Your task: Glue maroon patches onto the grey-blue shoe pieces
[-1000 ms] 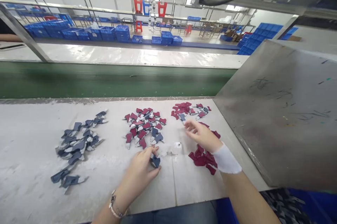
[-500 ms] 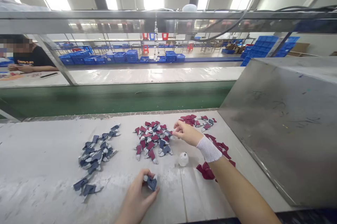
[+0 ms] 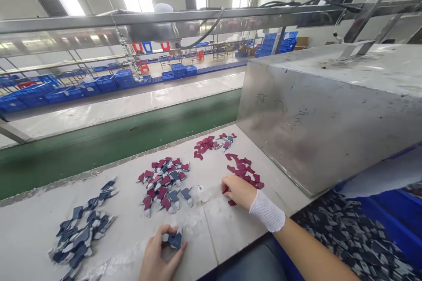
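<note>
Between the thumb and fingers of my left hand (image 3: 161,252) is a small dark blue and pale grey plastic piece (image 3: 174,239), held just above the table near its front edge. My right hand (image 3: 240,191), with a white wrist band, is pinched at the near end of a heap of flat maroon pieces (image 3: 242,166). A bit of maroon shows at its fingertips, partly hidden by the fingers. Left of that hand stands a small round white bottle (image 3: 202,194). A pile of maroon-and-grey pieces (image 3: 165,180), mixed with some blue-and-grey ones, lies beyond my left hand.
Blue-and-grey pieces (image 3: 82,232) lie in a group at the left. Another small maroon heap (image 3: 205,144) is at the back. A large metal box (image 3: 316,118) borders the table's right side. Below right, a blue bin (image 3: 392,219) holds many dark pieces. A green belt (image 3: 132,136) runs behind.
My view has turned to the right. My right hand has left the mixed pile and come to the maroon heap on the right. My left hand still holds its blue-and-grey piece.
</note>
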`<state>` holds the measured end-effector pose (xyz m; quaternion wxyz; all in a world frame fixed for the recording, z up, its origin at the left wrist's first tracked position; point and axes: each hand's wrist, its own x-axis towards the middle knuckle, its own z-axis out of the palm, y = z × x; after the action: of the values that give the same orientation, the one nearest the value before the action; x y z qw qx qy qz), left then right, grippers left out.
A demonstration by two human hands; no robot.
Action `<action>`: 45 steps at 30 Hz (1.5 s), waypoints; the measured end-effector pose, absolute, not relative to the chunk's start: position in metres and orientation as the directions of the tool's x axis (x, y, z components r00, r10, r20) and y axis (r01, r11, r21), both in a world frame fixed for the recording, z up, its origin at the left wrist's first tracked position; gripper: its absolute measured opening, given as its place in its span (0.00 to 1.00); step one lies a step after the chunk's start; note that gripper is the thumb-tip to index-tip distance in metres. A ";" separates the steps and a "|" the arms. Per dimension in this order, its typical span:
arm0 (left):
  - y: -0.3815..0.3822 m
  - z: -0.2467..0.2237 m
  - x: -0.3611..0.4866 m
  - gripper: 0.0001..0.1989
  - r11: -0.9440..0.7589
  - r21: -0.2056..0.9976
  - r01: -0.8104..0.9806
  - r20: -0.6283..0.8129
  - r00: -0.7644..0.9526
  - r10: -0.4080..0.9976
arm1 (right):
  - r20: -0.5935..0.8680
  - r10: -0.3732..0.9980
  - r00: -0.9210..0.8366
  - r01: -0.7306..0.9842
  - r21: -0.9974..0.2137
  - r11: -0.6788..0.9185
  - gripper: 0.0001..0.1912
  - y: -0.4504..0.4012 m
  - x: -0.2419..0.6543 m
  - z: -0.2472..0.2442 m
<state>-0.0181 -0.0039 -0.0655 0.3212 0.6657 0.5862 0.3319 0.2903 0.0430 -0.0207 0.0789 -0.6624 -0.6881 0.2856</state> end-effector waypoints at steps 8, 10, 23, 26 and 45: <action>-0.020 -0.038 -0.011 0.28 0.168 0.917 0.362 -0.181 0.001 0.984 | -0.389 0.905 -0.174 0.847 -0.528 -0.064 0.15 0.058 0.301 -0.024; -0.024 -0.028 -0.007 0.27 0.235 0.948 0.216 -0.246 0.025 0.969 | -0.429 0.882 -0.194 0.851 -0.521 -0.066 0.15 0.061 0.303 -0.024; -0.038 -0.006 -0.002 0.18 0.117 0.980 0.160 -0.148 0.196 0.969 | -0.376 0.892 -0.250 0.832 -0.555 0.000 0.05 0.049 0.305 0.021; -0.043 -0.010 0.000 0.16 0.040 0.989 0.143 -0.074 0.239 0.968 | -0.380 0.892 -0.244 0.796 -0.604 -0.040 0.10 0.026 0.306 0.036; -0.036 -0.024 0.008 0.15 -0.151 0.970 0.191 0.124 0.145 0.982 | -0.206 0.875 -0.439 0.331 -0.942 -0.056 0.04 -0.018 0.222 0.041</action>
<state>0.0079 -0.0356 -0.0242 0.4428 0.6135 0.4779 0.4462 0.2220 -0.0176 0.0410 0.2453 -0.4695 -0.6419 0.5544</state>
